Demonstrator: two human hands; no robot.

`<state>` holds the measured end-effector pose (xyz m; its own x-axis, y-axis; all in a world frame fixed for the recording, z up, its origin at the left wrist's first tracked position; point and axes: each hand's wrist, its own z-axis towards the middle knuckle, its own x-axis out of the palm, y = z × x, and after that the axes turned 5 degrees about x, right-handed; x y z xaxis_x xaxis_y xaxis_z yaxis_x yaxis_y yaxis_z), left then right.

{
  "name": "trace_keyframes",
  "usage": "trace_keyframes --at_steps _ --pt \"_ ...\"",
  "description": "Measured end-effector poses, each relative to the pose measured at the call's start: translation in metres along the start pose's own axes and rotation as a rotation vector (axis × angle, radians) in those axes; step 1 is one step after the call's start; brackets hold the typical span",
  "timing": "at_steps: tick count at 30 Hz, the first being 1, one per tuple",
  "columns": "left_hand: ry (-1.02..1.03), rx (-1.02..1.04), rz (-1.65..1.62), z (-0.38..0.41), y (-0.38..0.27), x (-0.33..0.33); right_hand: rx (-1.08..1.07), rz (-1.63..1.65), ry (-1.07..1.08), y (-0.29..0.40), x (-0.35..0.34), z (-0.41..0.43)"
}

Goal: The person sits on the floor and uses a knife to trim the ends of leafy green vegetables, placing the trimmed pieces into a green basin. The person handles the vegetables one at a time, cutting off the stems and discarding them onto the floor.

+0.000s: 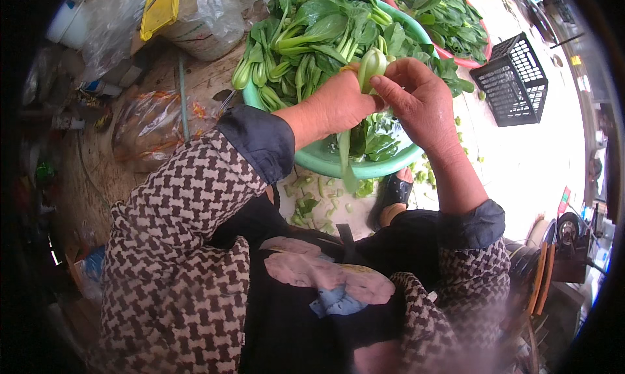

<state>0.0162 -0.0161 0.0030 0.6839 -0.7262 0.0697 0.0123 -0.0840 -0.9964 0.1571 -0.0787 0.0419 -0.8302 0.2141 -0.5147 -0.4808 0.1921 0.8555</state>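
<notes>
A head of bok choy (372,67) is held up between my two hands, its pale base pointing up and away from me. My left hand (342,100) is curled round its leafy side, and a long leaf (345,159) hangs below the fingers. Something small and yellow (348,68) shows at the left knuckles; I cannot tell what it is. My right hand (422,98) pinches the bok choy near the base with thumb and fingers. Both hands are over a green plastic basin (337,166), heaped with bok choy (312,32) at its far side, with water and loose leaves nearer me.
Behind the green basin stands a red basin (483,47) of leafy greens. A black plastic crate (515,81) is to the right. Cut leaf scraps (312,205) litter the floor by my foot (398,191). Plastic bags (151,125) and a yellow dustpan-like object (160,10) lie left.
</notes>
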Motion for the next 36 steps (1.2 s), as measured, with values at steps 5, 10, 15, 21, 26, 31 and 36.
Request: trace_keyframes --at_steps 5,10,15,21,26,31,36 --pt "0.189 -0.103 -0.249 0.001 -0.007 -0.003 0.082 0.076 0.076 -0.012 -0.013 0.004" --pt "0.25 -0.202 -0.529 -0.002 0.001 -0.012 0.179 0.166 0.119 -0.007 -0.016 -0.002" --pt "0.265 -0.198 -0.542 -0.002 0.003 -0.016 0.254 0.309 0.227 -0.01 -0.02 -0.001" --pt "0.266 -0.238 -0.367 0.004 0.001 -0.03 0.265 0.417 0.259 -0.009 -0.022 0.0" --pt "0.269 -0.292 -0.161 0.003 -0.009 -0.033 0.212 0.26 0.262 -0.022 -0.024 0.005" --pt "0.32 -0.364 0.022 0.001 -0.022 -0.042 -0.017 -0.234 0.176 -0.031 -0.031 0.007" --pt "0.361 -0.315 0.31 0.003 -0.014 -0.053 -0.077 -0.335 0.301 -0.026 -0.034 0.005"
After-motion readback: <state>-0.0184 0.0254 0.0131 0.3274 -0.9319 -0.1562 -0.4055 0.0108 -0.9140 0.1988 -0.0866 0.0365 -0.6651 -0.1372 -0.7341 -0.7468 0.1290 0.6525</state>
